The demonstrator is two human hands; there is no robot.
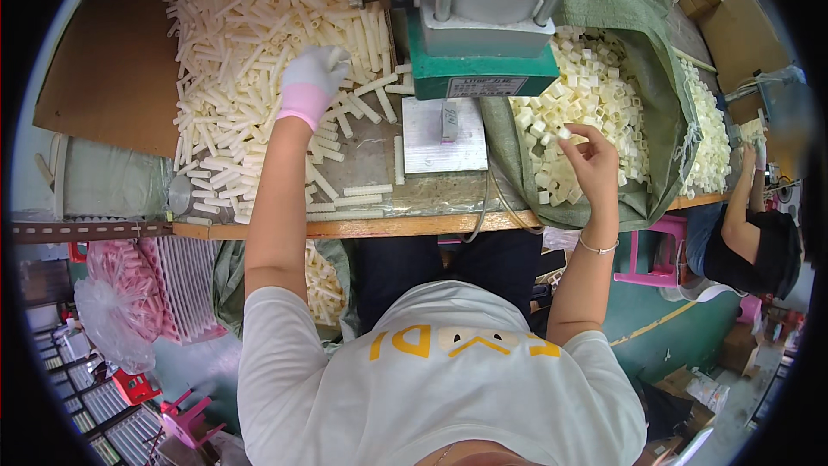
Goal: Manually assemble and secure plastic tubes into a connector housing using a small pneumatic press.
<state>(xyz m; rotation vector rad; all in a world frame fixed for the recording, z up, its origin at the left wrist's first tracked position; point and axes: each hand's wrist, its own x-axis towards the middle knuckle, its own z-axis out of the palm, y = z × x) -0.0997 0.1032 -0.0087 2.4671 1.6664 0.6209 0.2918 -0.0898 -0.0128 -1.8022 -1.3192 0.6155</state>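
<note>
My left hand (312, 78), in a white and pink glove, is over a heap of cream-coloured ribbed plastic tubes (250, 60). Its fingers are curled together, and whatever they may hold is hidden. My bare right hand (593, 160) pinches a small white hollow plastic cube (565, 132) between thumb and fingertips. Below that hand lie many similar cubes (604, 86) in an open green woven sack (509, 142). Between my hands a bench press with a green head (483, 69) stands over a metal plate (423, 151), which bears a small grey block (449, 121).
The table's wooden front edge (362, 227) runs before my body. Single tubes lie near it, left of the plate. A cardboard sheet (103, 60) borders the tube heap. A cable (496, 194) hangs over the edge. At the far right another person (746, 233) works beside a pink stool (651, 255).
</note>
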